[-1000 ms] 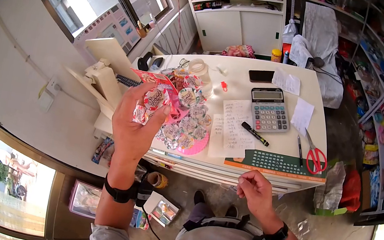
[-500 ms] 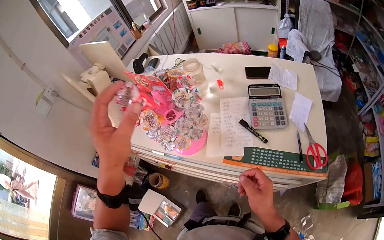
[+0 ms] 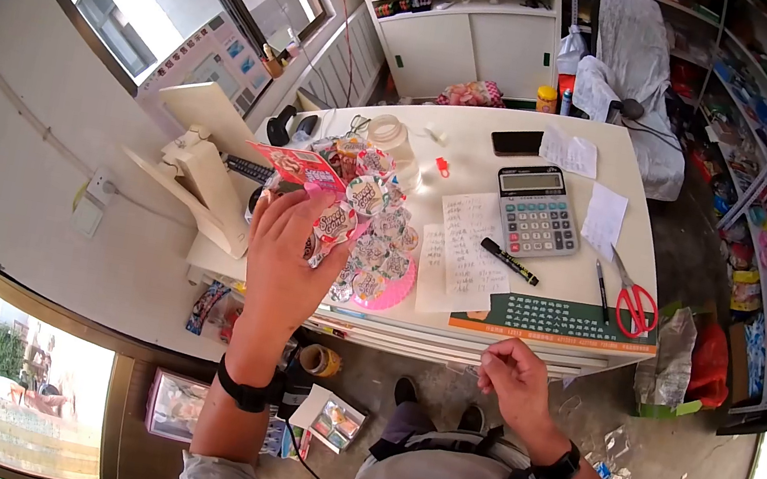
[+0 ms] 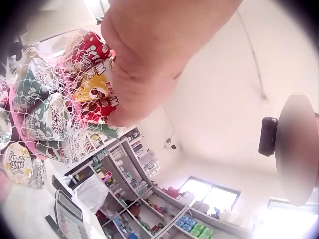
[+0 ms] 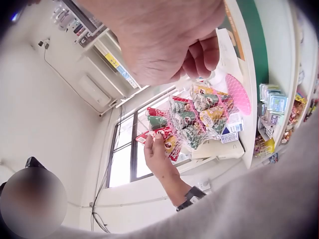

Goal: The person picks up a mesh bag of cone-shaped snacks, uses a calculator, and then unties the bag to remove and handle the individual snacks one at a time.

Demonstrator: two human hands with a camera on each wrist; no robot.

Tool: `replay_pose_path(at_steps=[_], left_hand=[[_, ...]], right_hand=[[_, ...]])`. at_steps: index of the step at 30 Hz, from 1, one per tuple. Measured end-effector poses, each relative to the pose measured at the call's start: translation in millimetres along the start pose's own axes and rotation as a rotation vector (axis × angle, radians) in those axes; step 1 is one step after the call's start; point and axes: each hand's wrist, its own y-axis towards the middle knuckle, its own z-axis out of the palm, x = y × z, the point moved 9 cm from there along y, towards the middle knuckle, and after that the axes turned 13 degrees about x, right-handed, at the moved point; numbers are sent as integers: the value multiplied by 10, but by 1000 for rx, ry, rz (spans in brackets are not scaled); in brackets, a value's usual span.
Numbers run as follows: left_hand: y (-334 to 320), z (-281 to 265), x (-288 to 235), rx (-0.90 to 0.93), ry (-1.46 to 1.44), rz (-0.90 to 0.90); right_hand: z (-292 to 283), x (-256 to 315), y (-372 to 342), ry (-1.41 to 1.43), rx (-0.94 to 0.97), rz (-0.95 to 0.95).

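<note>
In the head view my left hand (image 3: pixel 285 269) is at the left side of a net-wrapped display of cone-shaped snacks, pinching a red snack cone (image 3: pixel 336 221) between thumb and fingers. Part of that cone is behind the hand. White netting (image 5: pixel 185 122) wraps several green, red and yellow cones around a pink stand, whose round pink base (image 3: pixel 403 288) shows at the table's front. A red card (image 3: pixel 293 163) rises above the cones. My right hand (image 3: pixel 514 381) hangs in front of the table edge, loosely curled with nothing in it.
On the white table lie handwritten sheets (image 3: pixel 467 254), a marker (image 3: pixel 509 261), a calculator (image 3: pixel 538 212), a phone (image 3: pixel 517 142), a pen (image 3: pixel 602 291) and red-handled scissors (image 3: pixel 635 312). A clear jar (image 3: pixel 397 156) stands behind the display. A cream device (image 3: pixel 205 184) stands at the left.
My left hand first moved left from the display with a snack cone, then came back right against the cones. My right hand has stayed in nearly the same place.
</note>
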Motion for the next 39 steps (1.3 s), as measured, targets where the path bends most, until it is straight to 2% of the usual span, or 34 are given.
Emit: replay_pose_path(at_steps=[5, 8, 11, 20, 26, 29, 32, 35, 36, 39], left_hand=[[38, -108, -147, -16, 49, 4], [99, -202, -232, -108, 150, 58], [192, -203, -298, -148, 165, -6], [381, 155, -262, -59, 311, -113], [394, -44, -349, -137, 226, -93], [340, -397, -527, -209, 35, -83], [203, -630, -614, -265, -449, -128], [197, -47, -696, 62, -1261, -114], [123, 309, -685, 252, -1348, -148], [-38, 1075, -750, 526, -1455, -286]], right_hand=[[8, -42, -23, 20, -4, 3], [42, -27, -10, 24, 4, 4], [58, -37, -18, 32, 6, 16], [1, -30, -104, 30, -33, 18], [-11, -64, -124, 95, -27, -14], [2, -43, -121, 111, -16, -20], [0, 94, -87, 111, -3, -42], [0, 287, -51, 183, 4, -75], [8, 365, -49, 249, -3, -55], [12, 467, -78, 405, 33, 20]])
